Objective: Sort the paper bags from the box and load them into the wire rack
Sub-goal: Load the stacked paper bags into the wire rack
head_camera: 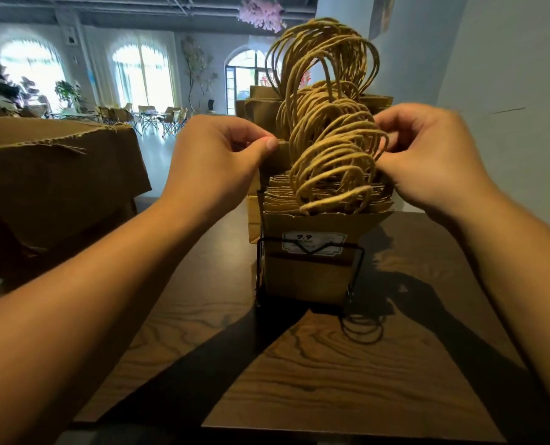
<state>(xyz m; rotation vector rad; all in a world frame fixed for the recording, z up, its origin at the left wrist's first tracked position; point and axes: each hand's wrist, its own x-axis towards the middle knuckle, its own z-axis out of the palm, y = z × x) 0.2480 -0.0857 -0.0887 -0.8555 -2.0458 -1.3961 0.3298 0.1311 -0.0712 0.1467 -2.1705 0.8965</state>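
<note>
A black wire rack (357,268) stands on the wooden table, packed with several flat brown paper bags (312,271) standing upright, their twisted paper handles (334,149) arching above. The front bag carries a white "9.9" label (314,244). My left hand (216,155) pinches the left top edge of a bag in the row between thumb and fingers. My right hand (427,159) grips the right top edge of the bags, fingers curled among the handles. Taller bags (261,104) stand further back behind the row.
An open cardboard box (58,175) sits at the left beside the table. A bundle of black bands (363,329) lies on the dark wood table (331,380) just right of the rack's foot. A white wall rises at the right; chairs stand far back.
</note>
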